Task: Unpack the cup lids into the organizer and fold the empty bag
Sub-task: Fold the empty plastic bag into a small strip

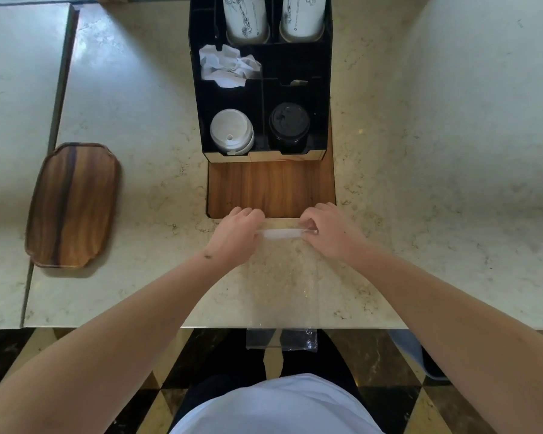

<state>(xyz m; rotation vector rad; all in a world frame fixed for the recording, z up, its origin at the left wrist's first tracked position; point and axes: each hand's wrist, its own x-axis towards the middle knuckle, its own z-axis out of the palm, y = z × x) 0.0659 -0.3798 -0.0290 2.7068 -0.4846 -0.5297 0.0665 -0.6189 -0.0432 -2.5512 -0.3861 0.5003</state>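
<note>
- Clear plastic, almost invisible on pale marble: the empty bag (281,286) lies flat along the counter (420,183), its far end gathered into a narrow white band between two hands, its near end hanging over the counter's front edge above a checkered floor.
- The left hand (237,234) has its fingers curled down over the band's left end; the right hand (325,233) pinches the right end with curled fingers and thumb. Both sit just short of the near edge of a wooden board (271,189).
- The black organizer (261,98) stands on the far part of that board. Its front left compartment holds a stack of white lids (231,131); the front right one holds black lids (289,125). Crumpled white paper (226,65) fills a middle-left compartment, and two printed cup stacks (246,17) stand at the back.
- A wooden tray (72,205) rests well apart to the left, near a seam in the counter. Bare marble spreads to the right of the hands and between tray and board.
</note>
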